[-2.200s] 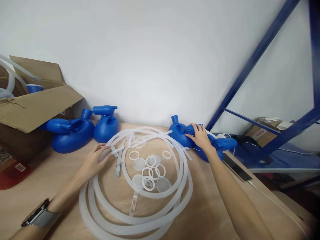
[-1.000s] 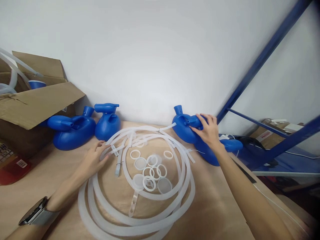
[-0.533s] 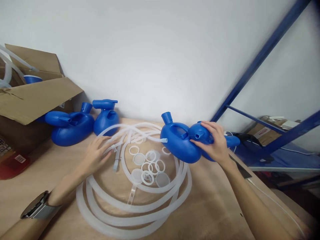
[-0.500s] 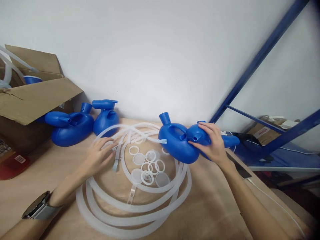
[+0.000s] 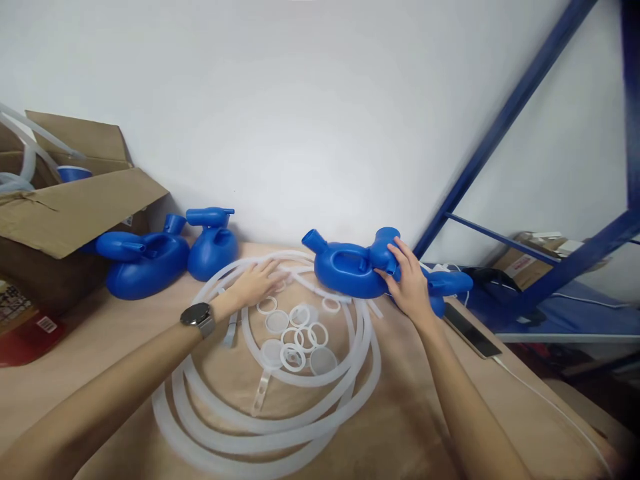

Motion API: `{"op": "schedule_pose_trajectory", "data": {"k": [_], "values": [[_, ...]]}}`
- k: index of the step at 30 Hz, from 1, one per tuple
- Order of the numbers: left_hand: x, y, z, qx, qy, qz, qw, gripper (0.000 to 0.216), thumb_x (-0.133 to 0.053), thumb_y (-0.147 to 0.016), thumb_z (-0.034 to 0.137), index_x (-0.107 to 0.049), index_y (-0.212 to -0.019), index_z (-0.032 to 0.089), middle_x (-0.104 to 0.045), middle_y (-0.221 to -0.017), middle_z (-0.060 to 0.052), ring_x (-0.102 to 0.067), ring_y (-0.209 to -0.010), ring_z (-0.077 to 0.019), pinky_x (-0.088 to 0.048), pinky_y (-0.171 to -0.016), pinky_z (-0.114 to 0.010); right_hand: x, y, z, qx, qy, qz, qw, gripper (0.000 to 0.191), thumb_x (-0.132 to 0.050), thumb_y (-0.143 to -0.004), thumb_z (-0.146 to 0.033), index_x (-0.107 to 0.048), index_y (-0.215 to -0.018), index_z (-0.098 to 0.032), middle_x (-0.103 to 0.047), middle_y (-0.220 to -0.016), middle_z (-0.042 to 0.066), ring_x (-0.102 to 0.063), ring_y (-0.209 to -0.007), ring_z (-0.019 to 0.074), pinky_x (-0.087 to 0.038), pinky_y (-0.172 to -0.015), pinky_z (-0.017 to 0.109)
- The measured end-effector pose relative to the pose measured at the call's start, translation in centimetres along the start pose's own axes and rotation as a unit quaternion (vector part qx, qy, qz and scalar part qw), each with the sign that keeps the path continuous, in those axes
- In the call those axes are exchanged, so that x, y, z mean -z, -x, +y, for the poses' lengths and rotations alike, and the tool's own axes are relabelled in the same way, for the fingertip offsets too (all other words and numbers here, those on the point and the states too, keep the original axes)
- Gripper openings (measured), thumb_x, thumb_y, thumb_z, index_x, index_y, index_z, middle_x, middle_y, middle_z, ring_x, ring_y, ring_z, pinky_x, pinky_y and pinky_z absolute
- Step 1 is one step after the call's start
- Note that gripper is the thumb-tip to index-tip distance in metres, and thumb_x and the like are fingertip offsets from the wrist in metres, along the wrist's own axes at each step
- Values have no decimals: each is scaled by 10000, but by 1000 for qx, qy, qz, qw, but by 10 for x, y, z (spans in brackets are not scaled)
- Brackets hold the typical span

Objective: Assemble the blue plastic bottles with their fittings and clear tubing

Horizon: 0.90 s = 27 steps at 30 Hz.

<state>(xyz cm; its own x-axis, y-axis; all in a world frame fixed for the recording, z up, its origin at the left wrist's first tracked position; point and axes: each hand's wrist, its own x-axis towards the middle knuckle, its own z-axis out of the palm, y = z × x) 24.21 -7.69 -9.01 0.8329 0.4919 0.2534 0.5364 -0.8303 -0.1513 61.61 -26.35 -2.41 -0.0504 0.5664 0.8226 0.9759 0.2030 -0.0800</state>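
My right hand (image 5: pixel 409 283) is closed on the rounded funnel head of a blue plastic urinal bottle (image 5: pixel 345 272), which lies on its side against the wall, its neck tilted up to the left. My left hand (image 5: pixel 255 287) reaches over the far part of a coil of translucent hose (image 5: pixel 220 437), fingers stretched out. Whether it touches the hose, I cannot tell. Inside the coil lie several white sealing rings (image 5: pixel 319 335), several translucent discs (image 5: pixel 324 361) and a clear strap (image 5: pixel 260 392).
Two more blue urinals (image 5: pixel 150 270) stand at the left, near an open cardboard box (image 5: pixel 85 210) containing hoses. Another blue urinal (image 5: pixel 447 283) is behind my right hand. A phone (image 5: pixel 473 330) with a white cable lies by a blue metal rack (image 5: pixel 500 127).
My left hand has moved right and away from me, over the hose. The urinal in my right hand has turned, its neck tipping further left. My view has shifted slightly.
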Motion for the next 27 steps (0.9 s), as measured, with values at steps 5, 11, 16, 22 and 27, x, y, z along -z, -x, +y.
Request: {"op": "schedule_pose_trajectory", "data": {"k": [5, 11, 16, 22, 27], "values": [[-15, -33, 3, 86, 58, 21, 994, 551, -544, -1051, 323, -542, -1587, 199, -393, -1692, -279, -412, -1531, -498, -452, -1108, -694, 17, -15, -9, 6, -22, 83, 996, 702, -680, -1026, -393, -365, -1654, -407, -395, -1732, 83, -413, -1586, 393, -450, -1227, 676], [-12, -41, -2, 67, 146, 84, 983, 432, -576, -1013, 261, -653, -1431, 184, -433, -1664, -233, -431, -1534, -420, -421, -1203, -646, 2, -26, -25, -4, -130, -10, 991, 630, -667, -1032, -402, -440, -1619, -363, -428, -1714, 105, -439, -1574, 365, -471, -1233, 622], [-1, -16, -15, 67, 239, 131, 960, 586, -649, -924, 238, -577, -1494, 120, -549, -1568, -228, -510, -1477, -391, -403, -1257, -591, -41, -22, -16, -58, -273, -133, 951, 589, -683, -1010, -459, -518, -1566, -350, -383, -1748, 107, -455, -1562, 378, -664, -981, 510], [11, 3, 0, 78, 382, 116, 914, 766, -693, -918, 459, -479, -1599, 181, -614, -1551, -166, -668, -1328, -320, -571, -1100, -462, -81, -26, -5, -46, -276, -100, 955, 610, -683, -998, -491, -516, -1558, -318, -362, -1757, 124, -409, -1593, 373, -540, -1162, 589], [29, 3, 17, 128, 447, 169, 869, 793, -764, -868, 574, -554, -1532, 194, -628, -1535, -143, -614, -1388, -334, -503, -1172, -463, -99, -24, -19, -34, -241, -81, 967, 634, -716, -972, -498, -523, -1544, -304, -478, -1661, 141, -478, -1541, 350, -395, -1282, 600]]}}
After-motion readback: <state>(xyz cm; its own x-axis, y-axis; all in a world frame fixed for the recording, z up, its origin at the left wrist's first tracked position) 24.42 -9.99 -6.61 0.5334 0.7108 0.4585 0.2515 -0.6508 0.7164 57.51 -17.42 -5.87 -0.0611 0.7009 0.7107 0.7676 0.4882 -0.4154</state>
